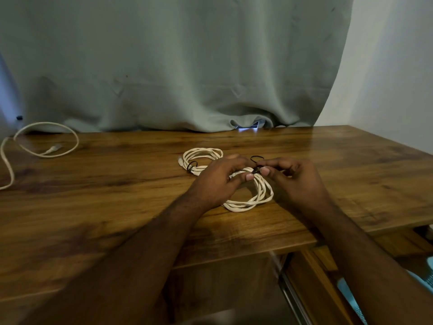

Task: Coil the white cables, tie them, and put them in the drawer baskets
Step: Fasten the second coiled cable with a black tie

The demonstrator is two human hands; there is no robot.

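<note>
Your left hand (220, 181) and right hand (293, 179) pinch a thin black tie (256, 163) on the near white coiled cable (253, 195), mid-table. Ease your pinch and the loops may spring apart.

My left hand (220, 179) covers the near coil's (253, 200) left side; my right hand (295, 181) hides its far right edge. The black tie (256, 170) is mostly concealed between my fingers (248, 176). The loose cable (46, 141) exits the left edge. The drawer basket (421, 277) is cropped at right, blurred
</note>
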